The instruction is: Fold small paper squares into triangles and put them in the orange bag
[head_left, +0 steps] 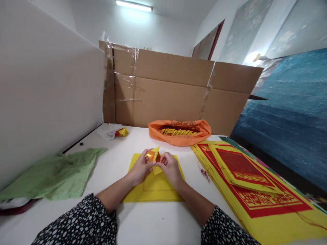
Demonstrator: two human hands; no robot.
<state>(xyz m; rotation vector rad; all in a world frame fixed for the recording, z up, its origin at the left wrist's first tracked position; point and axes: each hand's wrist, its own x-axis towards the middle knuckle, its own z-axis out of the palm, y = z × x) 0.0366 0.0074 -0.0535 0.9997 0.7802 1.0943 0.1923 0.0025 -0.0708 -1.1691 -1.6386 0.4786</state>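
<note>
Between my two hands is a small folded piece of yellow paper [156,152] with shiny orange-gold inner faces. My left hand [141,167] pinches its left side, and my right hand [171,167] has its fingers closed on the right side. The thumbs almost meet at the lower edge of the fold. Both hands are above a flat yellow sheet or stack [155,190] on the white table [163,221]. Part of the folded paper is hidden behind my fingers.
An orange bag [166,137] holding several folded yellow pieces sits at the back. Large yellow-and-red printed papers [268,207] lie right, near red string [204,174]. A green cloth [68,173] lies left. Behind it are a plastic bag [108,132] and folded piece [122,132]. Cardboard [166,95] stands behind.
</note>
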